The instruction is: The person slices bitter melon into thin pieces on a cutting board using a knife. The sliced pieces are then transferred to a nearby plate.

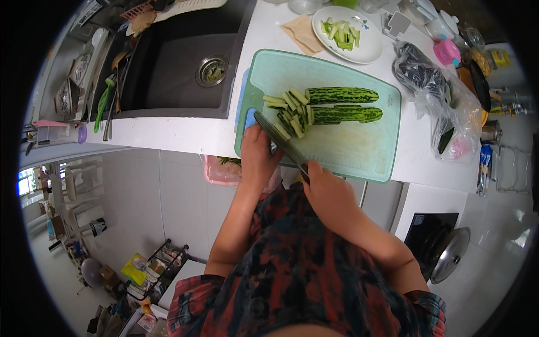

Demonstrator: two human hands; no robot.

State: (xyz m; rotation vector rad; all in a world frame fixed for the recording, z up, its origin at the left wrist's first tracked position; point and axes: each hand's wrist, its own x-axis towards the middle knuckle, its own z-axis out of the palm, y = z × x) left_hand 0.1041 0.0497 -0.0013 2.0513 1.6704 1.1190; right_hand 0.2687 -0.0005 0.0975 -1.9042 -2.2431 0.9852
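My right hand point(330, 191) grips the handle of a kitchen knife point(280, 142), whose blade slants up and left over the near left corner of a green cutting board point(353, 156). Close to the blade is my left hand point(257, 151), fingers bent at the board's near edge; whether it holds anything I cannot tell. Cut sticks of green-skinned squash or cucumber point(294, 113) lie in a heap on the board. Right of them, two striped green pieces point(342, 95) lie side by side, the nearer one point(347, 114) partly sliced. A white plate point(370, 46) behind the board holds more sticks.
A dark sink point(168, 76) with a drain strainer point(212, 70) is set in the counter at left. Beyond the board's right side lie plastic bags point(425, 84). A pink container point(221, 170) sits below the counter edge. A pot lid point(450, 255) is at lower right.
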